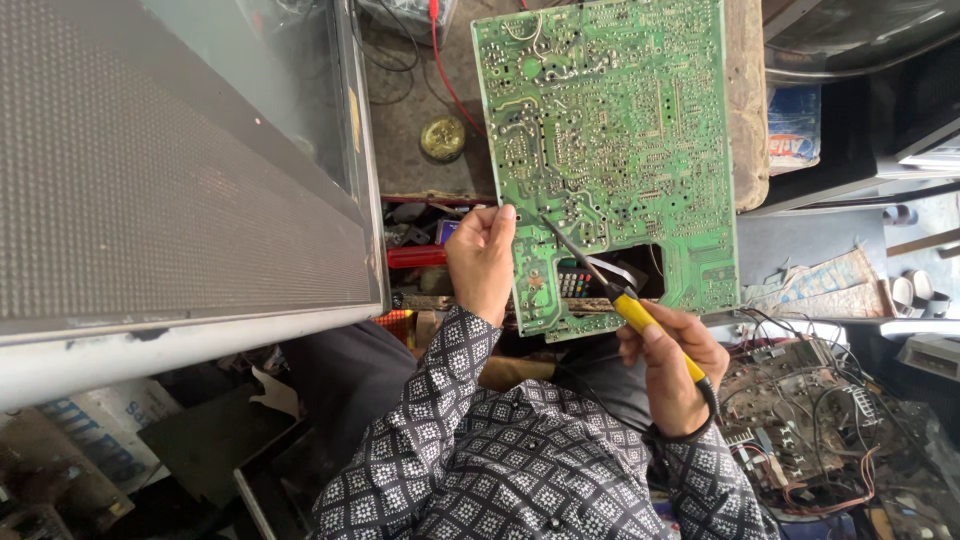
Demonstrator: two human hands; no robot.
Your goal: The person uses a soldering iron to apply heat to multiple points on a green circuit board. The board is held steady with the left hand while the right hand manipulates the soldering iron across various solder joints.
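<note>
Circuit board (610,150): large, green, solder side up; lies tilted across a worn brown bench top (745,100), its near edge hanging past the bench toward the person.
Board detail: dark rectangular cut-out near the lower edge; silver solder tracks and joints all over.
Left hand (482,262): fingers closed on the board's lower left edge, thumb on top, pinching it steady.
Right hand (672,365): wrapped tight around the yellow handle of a soldering iron (625,300), held like a pen.
Iron tip: thin dark shaft runs up and left; point rests on the board just beside the left thumb.
Iron cord: black, leaves the handle's back end beside the right wrist.
Sleeves: black-and-white patterned shirt on both arms.
Left of board: big grey flat-screen panel (170,170), leaning, fills the left side.
Behind board: small round brass-coloured tin (442,137) on the bench; red wire (445,75) trailing beside it.
Right, lower: second bare board with tangled wires (820,420), well apart from the hands.
</note>
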